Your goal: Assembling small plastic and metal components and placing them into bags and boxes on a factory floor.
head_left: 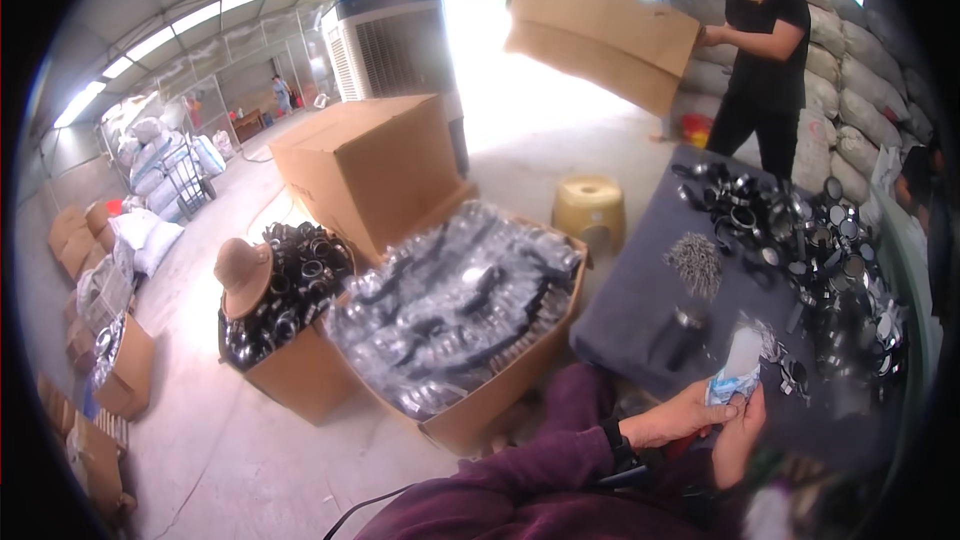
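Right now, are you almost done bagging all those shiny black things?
Not nearly. Done: the big open box is heaped with clear-bagged pieces. In hand: left hand and right hand hold one small clear bag between them. Left: many loose black pieces lie on the grey table, and the smaller box holds more unbagged ones.

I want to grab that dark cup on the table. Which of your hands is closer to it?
Left. The left hand sits just below the dark cup; the right hand is farther right.
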Action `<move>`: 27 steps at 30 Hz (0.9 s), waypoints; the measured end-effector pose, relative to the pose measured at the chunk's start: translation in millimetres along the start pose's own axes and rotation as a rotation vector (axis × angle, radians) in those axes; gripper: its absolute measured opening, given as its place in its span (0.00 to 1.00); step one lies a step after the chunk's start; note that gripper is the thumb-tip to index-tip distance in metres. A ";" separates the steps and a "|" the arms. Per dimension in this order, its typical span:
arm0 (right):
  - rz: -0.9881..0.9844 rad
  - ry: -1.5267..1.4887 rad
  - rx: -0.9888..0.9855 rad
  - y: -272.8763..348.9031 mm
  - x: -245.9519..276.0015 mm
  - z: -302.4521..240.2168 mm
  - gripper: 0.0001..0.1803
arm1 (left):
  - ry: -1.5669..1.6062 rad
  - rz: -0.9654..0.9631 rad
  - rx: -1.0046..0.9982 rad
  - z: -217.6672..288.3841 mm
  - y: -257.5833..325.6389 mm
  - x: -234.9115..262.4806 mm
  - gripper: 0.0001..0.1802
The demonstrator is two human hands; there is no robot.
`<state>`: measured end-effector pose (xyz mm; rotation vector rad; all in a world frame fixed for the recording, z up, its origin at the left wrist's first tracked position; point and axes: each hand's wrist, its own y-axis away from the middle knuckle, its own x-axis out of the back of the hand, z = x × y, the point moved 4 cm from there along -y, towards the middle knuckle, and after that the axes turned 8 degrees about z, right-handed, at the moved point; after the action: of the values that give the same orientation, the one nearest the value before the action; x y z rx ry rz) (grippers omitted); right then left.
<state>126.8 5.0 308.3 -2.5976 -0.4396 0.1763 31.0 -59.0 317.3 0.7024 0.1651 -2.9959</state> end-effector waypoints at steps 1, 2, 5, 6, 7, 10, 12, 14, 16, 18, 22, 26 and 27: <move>0.002 -0.001 -0.001 -0.3 -0.3 -1.1 0.22 | -0.002 0.000 0.002 -0.1 -0.1 -0.5 0.22; -0.018 -0.007 -0.003 -1.3 -1.8 -3.0 0.21 | 0.019 0.022 -0.014 0.7 -1.2 0.4 0.20; -0.069 -0.010 -0.002 -1.5 -2.5 -1.9 0.21 | 0.062 0.059 -0.030 8.0 0.3 -1.4 0.18; -0.104 -0.010 0.001 -0.8 -2.3 -1.6 0.22 | 0.084 0.078 -0.034 10.4 2.5 -2.3 0.18; -0.105 -0.014 0.003 -1.5 -0.4 -1.4 0.22 | 0.081 0.079 -0.035 10.4 3.6 -3.0 0.18; -0.171 0.112 0.064 -4.6 0.5 -1.7 0.23 | 0.088 0.103 -0.045 7.8 1.3 2.1 0.17; -0.206 0.151 0.049 -6.0 0.3 -1.1 0.24 | 0.089 0.087 -0.045 3.1 -2.8 4.7 0.17; -0.205 0.226 0.098 -6.1 0.1 -4.7 0.24 | 0.112 0.090 -0.044 1.2 -4.2 5.8 0.17; -0.203 0.302 0.146 -6.6 0.1 -10.1 0.25 | 0.135 0.095 -0.043 0.2 -5.7 7.2 0.16; -0.244 0.423 0.229 -6.2 -1.9 -17.6 0.24 | 0.139 0.062 -0.049 -2.1 -5.4 9.2 0.15; -0.234 0.651 0.460 -5.1 -4.0 -30.6 0.25 | 0.092 0.077 -0.054 -4.0 -2.3 12.6 0.13; -0.351 0.572 0.321 -0.5 -6.2 -33.6 0.23 | 0.060 0.134 -0.037 -5.4 2.3 16.9 0.12; -0.407 0.458 0.156 1.6 -7.9 -31.4 0.22 | 0.060 0.152 -0.026 -5.4 3.1 17.8 0.12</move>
<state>126.2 -13.2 335.2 -2.2427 -0.7303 -0.4908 17.7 -62.1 304.3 0.7657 0.1467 -2.8253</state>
